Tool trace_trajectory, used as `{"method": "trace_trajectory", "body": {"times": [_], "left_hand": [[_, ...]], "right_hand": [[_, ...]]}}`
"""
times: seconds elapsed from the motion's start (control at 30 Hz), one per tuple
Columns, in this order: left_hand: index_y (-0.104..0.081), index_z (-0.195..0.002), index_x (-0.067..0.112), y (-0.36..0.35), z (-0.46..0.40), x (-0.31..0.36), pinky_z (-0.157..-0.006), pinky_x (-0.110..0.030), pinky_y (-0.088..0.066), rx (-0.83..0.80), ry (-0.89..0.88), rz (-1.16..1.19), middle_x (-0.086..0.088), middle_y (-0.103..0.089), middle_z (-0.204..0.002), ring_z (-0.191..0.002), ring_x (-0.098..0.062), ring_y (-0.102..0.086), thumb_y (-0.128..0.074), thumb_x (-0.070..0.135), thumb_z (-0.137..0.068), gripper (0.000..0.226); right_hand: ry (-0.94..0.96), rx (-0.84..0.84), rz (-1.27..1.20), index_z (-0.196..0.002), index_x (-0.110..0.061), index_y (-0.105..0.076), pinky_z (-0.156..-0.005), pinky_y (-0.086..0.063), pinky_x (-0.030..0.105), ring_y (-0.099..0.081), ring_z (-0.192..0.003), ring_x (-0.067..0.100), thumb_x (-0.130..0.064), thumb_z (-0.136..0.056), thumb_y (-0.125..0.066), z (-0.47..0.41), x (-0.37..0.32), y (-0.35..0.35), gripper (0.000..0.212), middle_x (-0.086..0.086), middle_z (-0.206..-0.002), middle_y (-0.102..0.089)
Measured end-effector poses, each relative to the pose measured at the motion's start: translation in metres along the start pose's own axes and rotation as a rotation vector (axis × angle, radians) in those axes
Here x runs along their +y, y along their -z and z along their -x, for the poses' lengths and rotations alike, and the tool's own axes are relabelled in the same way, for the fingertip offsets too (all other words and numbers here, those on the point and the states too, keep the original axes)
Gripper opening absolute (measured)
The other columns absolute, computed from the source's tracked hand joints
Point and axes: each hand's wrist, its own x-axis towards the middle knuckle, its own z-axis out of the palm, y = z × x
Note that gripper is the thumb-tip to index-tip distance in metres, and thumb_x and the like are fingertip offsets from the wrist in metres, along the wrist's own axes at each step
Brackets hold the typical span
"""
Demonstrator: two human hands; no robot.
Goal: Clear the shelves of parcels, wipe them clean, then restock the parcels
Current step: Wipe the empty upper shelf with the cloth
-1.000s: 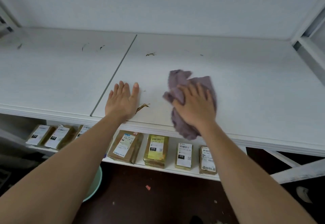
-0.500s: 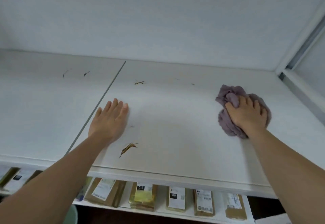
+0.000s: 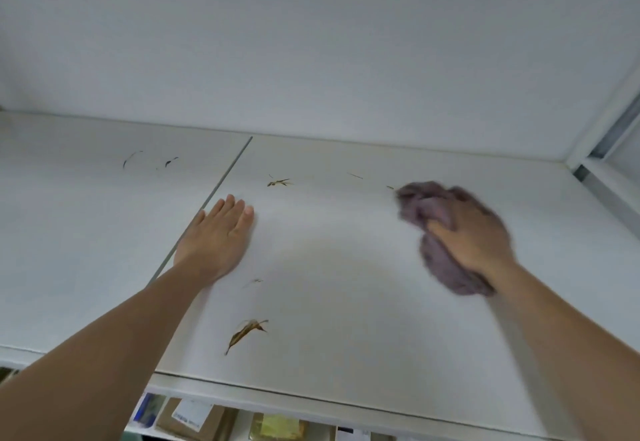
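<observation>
Between the left hand (image 3: 216,236) and the cloth (image 3: 436,232) the shelf (image 3: 329,267) lies open, crossed only by flat brown marks (image 3: 246,334) (no real obstacle). The corner post (image 3: 602,122) closes the right end.

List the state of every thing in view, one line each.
Left hand: flat, pressing on the shelf.
Right hand: gripping the cloth, blurred.
Purple cloth: bunched, on the shelf.
Shelf: free of parcels, brown marks remain.
Parcels below: on the lower shelf.

Left hand (image 3: 218,232) flat on white shelf (image 3: 346,302), right hand (image 3: 472,236) around purple cloth (image 3: 446,267).
</observation>
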Motion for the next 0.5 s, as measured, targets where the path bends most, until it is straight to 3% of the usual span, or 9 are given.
{"method": "trace_trajectory", "body": {"times": [0.1, 0.2, 0.3, 0.4, 0.5], "left_hand": [[-0.011, -0.156, 0.022, -0.003, -0.006, -0.001, -0.122, -0.033, 0.001, 0.01, 0.0, -0.012, 0.006, -0.001, -0.163, -0.149, -0.007, 0.002, -0.002, 0.051, -0.1, 0.064], [-0.011, -0.156, 0.022, -0.008, -0.015, 0.0, -0.122, -0.034, 0.0, 0.037, 0.003, -0.043, 0.006, -0.003, -0.163, -0.149, -0.008, 0.001, -0.002, 0.055, -0.098, 0.067], [-0.012, -0.156, 0.022, -0.011, -0.026, 0.003, -0.122, -0.035, -0.002, 0.043, 0.001, -0.056, 0.004, -0.004, -0.163, -0.149, -0.009, -0.001, -0.001, 0.057, -0.095, 0.07], [-0.011, -0.156, 0.022, -0.007, -0.03, 0.005, -0.122, -0.034, -0.001, 0.021, -0.01, -0.033, 0.005, -0.003, -0.163, -0.149, -0.008, 0.0, -0.004, 0.054, -0.098, 0.066], [-0.016, -0.155, 0.024, 0.0, -0.031, 0.001, -0.121, -0.03, -0.001, 0.027, -0.041, 0.04, 0.008, -0.007, -0.162, -0.148, -0.005, -0.002, -0.01, 0.05, -0.101, 0.06]], "right_hand": [[-0.389, 0.032, 0.043, -0.129, -0.038, -0.049, -0.108, -0.035, 0.049, -0.043, -0.131, 0.028, -0.062, -0.079, -0.017, -0.021, 0.039, -0.006, 0.064, -0.001, -0.142, -0.05], [-0.497, 0.002, -0.01, -0.139, -0.034, -0.043, -0.112, -0.027, 0.052, -0.035, -0.138, 0.031, -0.066, -0.083, -0.019, -0.059, 0.006, -0.021, 0.069, 0.002, -0.148, -0.043], [-0.27, 0.033, -0.043, -0.131, -0.037, -0.047, -0.109, -0.035, 0.045, -0.046, -0.131, 0.027, -0.066, -0.08, -0.028, -0.084, -0.061, -0.037, 0.061, -0.003, -0.143, -0.05], [-0.052, -0.052, -0.049, -0.141, -0.035, -0.04, -0.116, -0.023, 0.045, -0.03, -0.142, 0.023, -0.058, -0.089, -0.028, -0.081, -0.115, -0.05, 0.059, -0.004, -0.155, -0.036], [0.138, -0.11, -0.069, -0.143, -0.043, -0.037, -0.12, -0.02, 0.041, -0.026, -0.145, 0.015, -0.054, -0.095, -0.033, -0.076, -0.088, -0.039, 0.049, -0.014, -0.157, -0.031]]}}
